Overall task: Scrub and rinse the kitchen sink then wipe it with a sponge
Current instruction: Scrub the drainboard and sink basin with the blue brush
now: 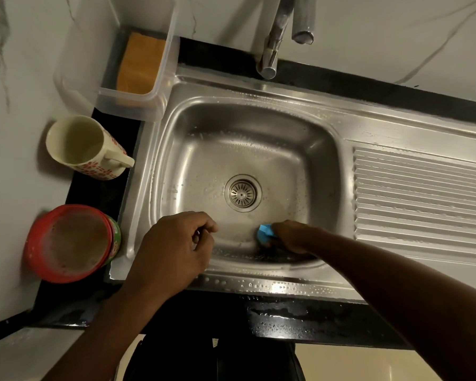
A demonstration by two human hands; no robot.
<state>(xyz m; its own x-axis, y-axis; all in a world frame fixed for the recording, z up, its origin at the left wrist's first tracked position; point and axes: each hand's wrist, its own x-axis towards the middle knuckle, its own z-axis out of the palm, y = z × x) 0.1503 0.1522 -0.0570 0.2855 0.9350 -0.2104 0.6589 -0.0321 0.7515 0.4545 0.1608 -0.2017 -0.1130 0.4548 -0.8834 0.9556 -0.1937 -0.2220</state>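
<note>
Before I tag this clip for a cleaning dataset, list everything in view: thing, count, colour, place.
sink: one, steel, wet, set in counter
drain strainer: one, steel, middle of basin floor
draining board: one, ribbed steel, right of basin
tap: one, chrome, behind basin
counter: one, black, around sink
clear tub: one, transparent, back left corner
orange sponge: one, orange, inside tub
mug: one, cream with red flowers, left of sink
red container: one, red, green label, front left
blue pad: one, blue, basin front, in right hand
left hand: one, fingers curled, over basin's front left
right hand: one, gripping blue pad
</note>
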